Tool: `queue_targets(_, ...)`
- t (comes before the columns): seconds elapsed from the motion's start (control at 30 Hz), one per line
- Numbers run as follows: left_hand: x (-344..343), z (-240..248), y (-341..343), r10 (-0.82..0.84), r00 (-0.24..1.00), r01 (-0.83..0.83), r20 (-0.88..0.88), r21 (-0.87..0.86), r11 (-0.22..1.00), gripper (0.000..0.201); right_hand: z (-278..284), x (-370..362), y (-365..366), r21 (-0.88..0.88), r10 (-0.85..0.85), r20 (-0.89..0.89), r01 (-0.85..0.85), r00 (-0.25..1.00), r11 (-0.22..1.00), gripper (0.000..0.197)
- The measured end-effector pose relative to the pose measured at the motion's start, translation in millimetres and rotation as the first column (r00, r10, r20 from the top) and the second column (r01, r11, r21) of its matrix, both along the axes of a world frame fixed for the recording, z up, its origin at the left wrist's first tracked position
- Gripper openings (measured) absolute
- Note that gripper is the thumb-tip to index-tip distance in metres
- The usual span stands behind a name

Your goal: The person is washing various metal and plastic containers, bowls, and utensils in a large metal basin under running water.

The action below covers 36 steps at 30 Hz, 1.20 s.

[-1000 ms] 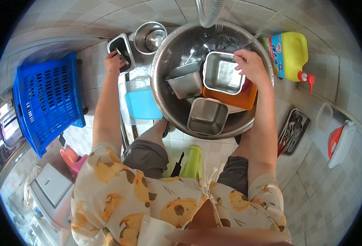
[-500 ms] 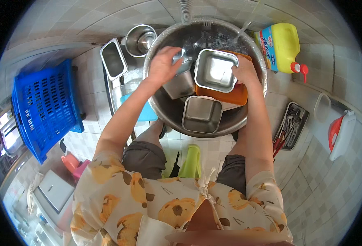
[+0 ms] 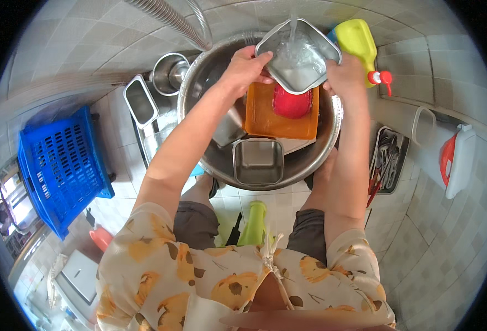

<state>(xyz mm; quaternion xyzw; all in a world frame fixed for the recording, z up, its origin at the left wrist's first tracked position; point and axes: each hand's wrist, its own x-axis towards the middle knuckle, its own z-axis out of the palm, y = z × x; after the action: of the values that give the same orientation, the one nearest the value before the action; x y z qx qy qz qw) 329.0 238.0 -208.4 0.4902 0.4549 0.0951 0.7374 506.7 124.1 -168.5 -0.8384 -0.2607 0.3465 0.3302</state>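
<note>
A square metal container (image 3: 304,81) is held between my two hands under a stream of running water (image 3: 293,30), with water splashing inside it. My left hand (image 3: 247,70) grips its left side, fingers closed on the rim. At its right corner my right hand (image 3: 345,76) is closed on the edge. Beneath lies an orange rectangular tray (image 3: 260,124) with a round red thing (image 3: 292,102) on it, its kind unclear. Another square metal container (image 3: 258,161) rests nearer me. All of this sits in or above a large metal basin (image 3: 196,91).
Left of the basin stand a metal pot (image 3: 169,74) and a rectangular metal container (image 3: 140,102). A blue plastic basket (image 3: 61,168) is farther left. On the right are a yellow jug (image 3: 356,41) with a red cap and a tray of utensils (image 3: 388,160). Ribbed hoses (image 3: 171,22) hang at the back.
The square container has moved up and away from me, into the water stream. My left hand has taken hold of its left side. The red thing on the tray is now uncovered.
</note>
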Motion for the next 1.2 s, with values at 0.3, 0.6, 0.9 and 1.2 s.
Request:
queue_targets(0.3, 13, -42, 14, 0.204, 0.979, -0.187, -0.019, 0.321, 0.929, 0.014, 12, 0, 0, -0.328, 0.273, 0.253, -0.183, 0.928, 0.927, 0.022)
queue_targets(0.6, 30, 32, 16, -0.253, 0.746, 0.641, -0.617, 0.767, 0.02, 0.025, -61, -32, 21, 0.055, -0.028, 0.651, -0.01, 0.758, 0.998, 0.016)
queue_targets(0.9, -5, 11, 41, 0.038, 0.948, 0.277, -0.315, 0.88, 0.386, 0.022, -55, -29, 15, 0.304, 0.13, -0.06, -0.106, 0.99, 0.947, 0.034)
queue_targets(1.2, -17, -26, 45, 0.044, 0.969, -0.012, -0.243, 0.133, 0.991, 0.019, 17, -27, 20, 0.009, 0.123, -0.259, -0.125, 0.958, 0.992, 0.035)
